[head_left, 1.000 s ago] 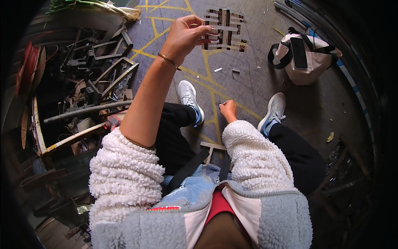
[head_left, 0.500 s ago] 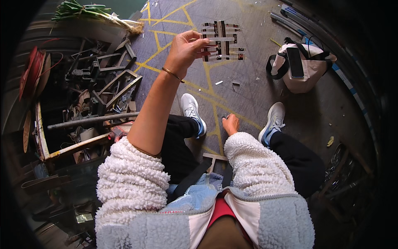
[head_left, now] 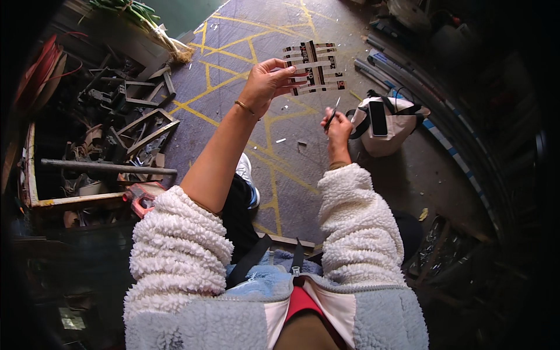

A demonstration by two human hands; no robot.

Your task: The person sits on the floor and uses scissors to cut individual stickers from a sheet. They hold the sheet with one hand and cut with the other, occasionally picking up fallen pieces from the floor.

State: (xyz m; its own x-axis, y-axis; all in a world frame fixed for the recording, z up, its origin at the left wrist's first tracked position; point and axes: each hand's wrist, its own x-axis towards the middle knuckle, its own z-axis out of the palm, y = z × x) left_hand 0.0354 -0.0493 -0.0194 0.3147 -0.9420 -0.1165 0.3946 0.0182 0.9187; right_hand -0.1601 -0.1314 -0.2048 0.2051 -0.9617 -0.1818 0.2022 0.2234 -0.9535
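Note:
My left hand (head_left: pixel 265 84) is stretched far forward, its thumb and fingers pinched on the left edge of a woven paper-strip lattice (head_left: pixel 311 65). Dark printed strips and pale ones cross in it, with loose ends sticking out. My right hand (head_left: pixel 338 129) is raised just below and to the right of the lattice. It is closed around a small pair of scissors (head_left: pixel 333 114) with dark handles, whose tip points up toward the lattice without touching it. The fingers around the handles are partly hidden.
On the left stands a metal-edged bin (head_left: pixel 81 201) of scrap frames, with a pipe (head_left: pixel 111 167) across it. Spring onions (head_left: pixel 157 32) lie at the far left. To the right are a pale bag (head_left: pixel 388 131) with a phone (head_left: pixel 378 118) on it and long metal strips (head_left: pixel 461 140).
My right hand has risen from low between my feet to near the lattice, and the scissors now show in it. My left hand still holds the lattice. The view has shifted slightly.

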